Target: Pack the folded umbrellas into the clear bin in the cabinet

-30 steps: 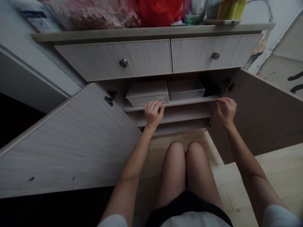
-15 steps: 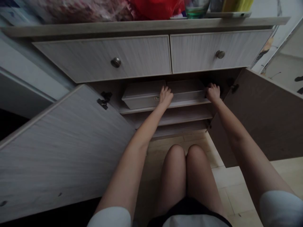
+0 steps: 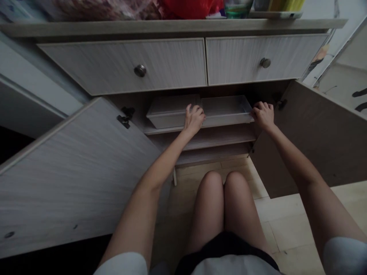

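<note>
On the cabinet's upper shelf, two translucent plastic storage boxes sit side by side. My left hand (image 3: 195,119) has its fingers curled at the front left corner of the right-hand plastic storage box (image 3: 225,109), in front of the seam between the two. At that box's right end, my right hand (image 3: 263,114) is closed on the edge, with its fingertips partly hidden. The left-hand plastic storage box (image 3: 168,110) rests on the shelf beside my left hand.
Both cabinet doors stand open, the left door (image 3: 86,175) and the right door (image 3: 318,141). Above are two closed drawers (image 3: 172,65). The countertop (image 3: 172,26) bears a red bag (image 3: 189,7) and a glass (image 3: 237,9). Lower shelves (image 3: 220,136) lie beneath the boxes.
The right-hand box now sits slightly further forward and shows more of its top. My right hand has moved a little right, my left hand slightly left. The view has shifted slightly.
</note>
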`<act>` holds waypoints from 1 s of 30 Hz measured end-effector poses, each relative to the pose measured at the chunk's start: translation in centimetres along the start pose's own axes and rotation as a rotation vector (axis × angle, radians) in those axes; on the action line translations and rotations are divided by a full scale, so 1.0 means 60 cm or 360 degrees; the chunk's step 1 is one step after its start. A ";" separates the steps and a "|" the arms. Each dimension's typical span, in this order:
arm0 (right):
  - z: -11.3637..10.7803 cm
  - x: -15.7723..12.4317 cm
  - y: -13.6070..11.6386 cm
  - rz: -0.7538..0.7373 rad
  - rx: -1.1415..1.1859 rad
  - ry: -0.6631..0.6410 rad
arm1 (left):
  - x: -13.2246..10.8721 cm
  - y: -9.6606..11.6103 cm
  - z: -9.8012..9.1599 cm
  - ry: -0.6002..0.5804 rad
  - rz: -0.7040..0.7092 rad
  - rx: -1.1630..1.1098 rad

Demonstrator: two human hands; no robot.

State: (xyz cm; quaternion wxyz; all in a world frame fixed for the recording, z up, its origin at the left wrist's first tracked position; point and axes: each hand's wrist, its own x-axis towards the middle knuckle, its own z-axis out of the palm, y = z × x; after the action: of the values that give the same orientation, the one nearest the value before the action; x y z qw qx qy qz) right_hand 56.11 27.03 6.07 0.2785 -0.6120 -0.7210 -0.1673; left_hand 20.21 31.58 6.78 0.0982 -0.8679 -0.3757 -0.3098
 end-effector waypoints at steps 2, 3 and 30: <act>-0.030 -0.034 -0.014 -0.0034 0.0013 0.0015 | -0.034 0.024 -0.027 0.0026 0.0009 0.0001; -0.045 -0.053 -0.021 -0.0046 0.0021 0.0021 | -0.052 0.038 -0.039 0.0043 0.0010 -0.0001; -0.130 -0.399 -0.171 -0.0414 0.0092 -0.0047 | -0.452 0.214 -0.083 0.0295 -0.0549 -0.0391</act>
State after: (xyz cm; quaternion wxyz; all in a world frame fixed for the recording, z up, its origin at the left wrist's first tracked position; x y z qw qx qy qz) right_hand 49.90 1.57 -1.28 0.2612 -0.5075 -0.8029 -0.1721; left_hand 12.81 4.58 -5.05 -0.0286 -0.7640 -0.4674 -0.4438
